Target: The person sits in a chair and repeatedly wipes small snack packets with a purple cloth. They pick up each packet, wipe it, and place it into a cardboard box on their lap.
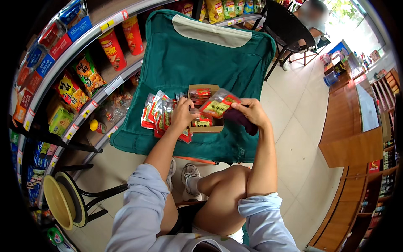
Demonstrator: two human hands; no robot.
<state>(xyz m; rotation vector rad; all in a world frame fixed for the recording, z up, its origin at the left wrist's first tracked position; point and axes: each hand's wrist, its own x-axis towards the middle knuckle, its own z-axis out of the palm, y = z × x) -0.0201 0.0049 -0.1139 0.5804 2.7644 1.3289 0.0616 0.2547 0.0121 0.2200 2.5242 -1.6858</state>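
My right hand (253, 113) grips a red and yellow foil snack packet (217, 105) by its right end, above a small cardboard box (206, 129). A dark purple cloth (241, 120) hangs under the same hand, apparently held in its lower fingers. Similar packets stand inside the box. My left hand (182, 115) is at the box's left side, fingers curled; whether they hold anything is unclear. Beside and partly beneath it, several loose red and silver packets (159, 110) lie overlapping on the green fabric seat of a folding chair (201, 66).
Shelves (108, 86) of snack bags and canisters curve along the left. A yellow basin (58, 201) rests on a black-legged stool (91, 192). Far right is a wooden counter (349, 148). Another person (315, 28) sits beyond a black chair (288, 28).
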